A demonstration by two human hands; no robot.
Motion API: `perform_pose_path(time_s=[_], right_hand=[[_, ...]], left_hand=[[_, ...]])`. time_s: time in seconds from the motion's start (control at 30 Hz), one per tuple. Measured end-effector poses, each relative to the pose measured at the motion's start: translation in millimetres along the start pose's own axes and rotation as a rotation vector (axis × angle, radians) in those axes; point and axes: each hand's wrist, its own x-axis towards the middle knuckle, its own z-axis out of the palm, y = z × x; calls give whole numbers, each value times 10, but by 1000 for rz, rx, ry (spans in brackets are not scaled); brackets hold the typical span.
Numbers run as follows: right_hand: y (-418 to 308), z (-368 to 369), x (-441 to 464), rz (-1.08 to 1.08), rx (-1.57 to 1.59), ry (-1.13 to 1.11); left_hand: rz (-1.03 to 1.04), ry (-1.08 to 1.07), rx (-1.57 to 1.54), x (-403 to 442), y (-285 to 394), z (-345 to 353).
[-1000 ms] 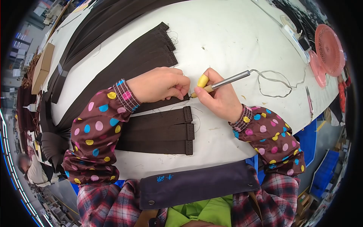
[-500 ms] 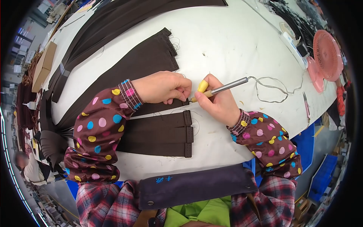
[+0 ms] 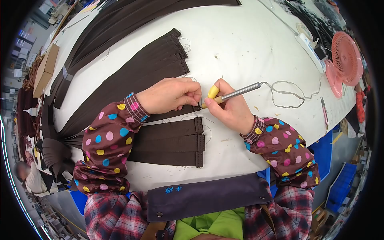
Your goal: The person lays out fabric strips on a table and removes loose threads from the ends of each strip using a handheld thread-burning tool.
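Observation:
My right hand [image 3: 231, 108] grips a soldering iron [image 3: 242, 91] with a metal shaft, a wooden-coloured part and a cable at its upper end. A yellow cover [image 3: 213, 91] shows on one of its fingers. The tool's tip points left, at the end of a dark brown fabric strip. My left hand [image 3: 173, 96] is closed in a pinch at that strip's end, close to the tip; what lies between its fingers is mostly hidden. Below it lie more brown strips [image 3: 168, 143] with stitched ends, and above it a fan of strips [image 3: 136, 72] with loose threads.
A long brown fabric bundle [image 3: 120, 28] crosses the far left of the white table [image 3: 236, 48]. At the right are a pink fan [image 3: 346, 59], a power strip [image 3: 311, 52] and thread snips [image 3: 324, 112]. A cardboard box [image 3: 46, 71] stands at the left edge. Another person [image 3: 35, 178] is at far left.
My left forearm has shifted slightly to the right, and the left hand sits a little lower. The right hand and tool have moved only a few pixels left.

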Motion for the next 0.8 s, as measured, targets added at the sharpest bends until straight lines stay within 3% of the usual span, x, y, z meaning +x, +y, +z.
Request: perform_pose_path(time_s=[0.67, 0.8], right_hand=[[-3, 4, 1, 2, -39, -3], [-11, 15, 24, -29, 21, 41]], left_hand=[[13, 51, -34, -27, -1, 17], [-106, 132, -185, -63, 5, 38]])
